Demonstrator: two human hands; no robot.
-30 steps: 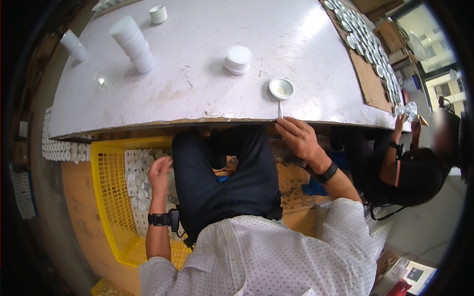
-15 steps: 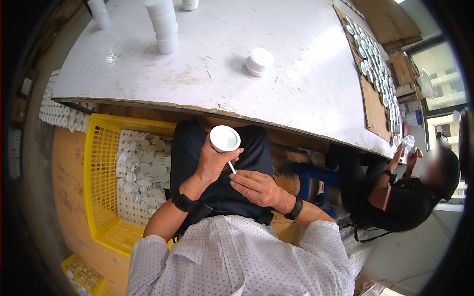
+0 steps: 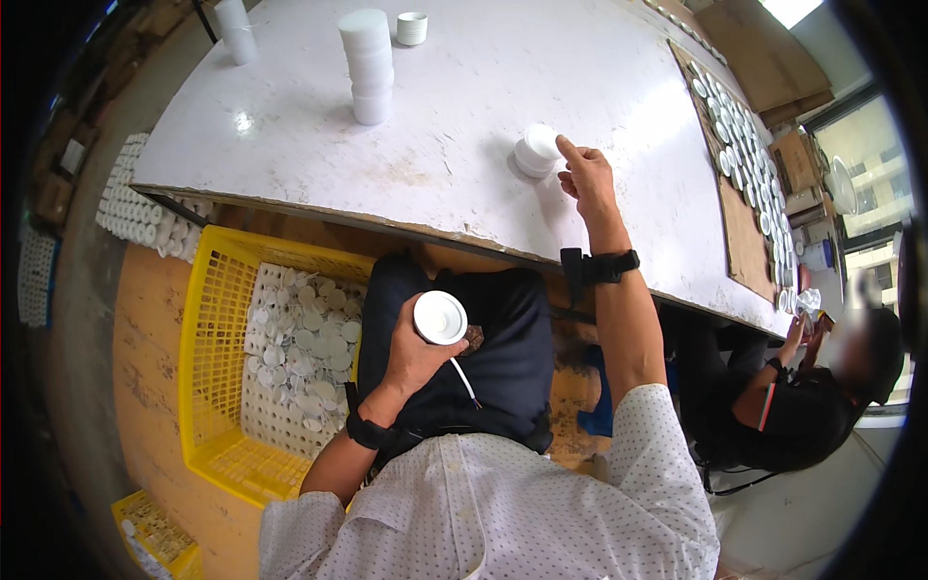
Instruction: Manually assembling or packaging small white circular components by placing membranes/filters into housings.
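Observation:
My left hand [image 3: 412, 360] is closed around a white round downlight housing [image 3: 440, 319], held over my lap with its cup-like face up. From the housing a white cable [image 3: 465, 379] hangs down, with bare wire ends at its tip. My right hand [image 3: 590, 180] is stretched out over the table, at the right side of a short stack of white round discs [image 3: 536, 152]. Its index fingertip meets the edge of the top disc, while the other fingers are partly curled and apart from it.
A yellow basket [image 3: 193, 387] with many white discs stands to my left. On the white table [image 3: 454, 184] are a tall stack of white discs [image 3: 368, 72] and a small white cup-shaped piece [image 3: 412, 29]. A co-worker [image 3: 793, 416] sits at right, by a board of round parts [image 3: 742, 213].
My right hand has let go of the cable and moved up and right to the disc stack. My left hand still holds the housing, slightly lower in view. The view has shifted somewhat.

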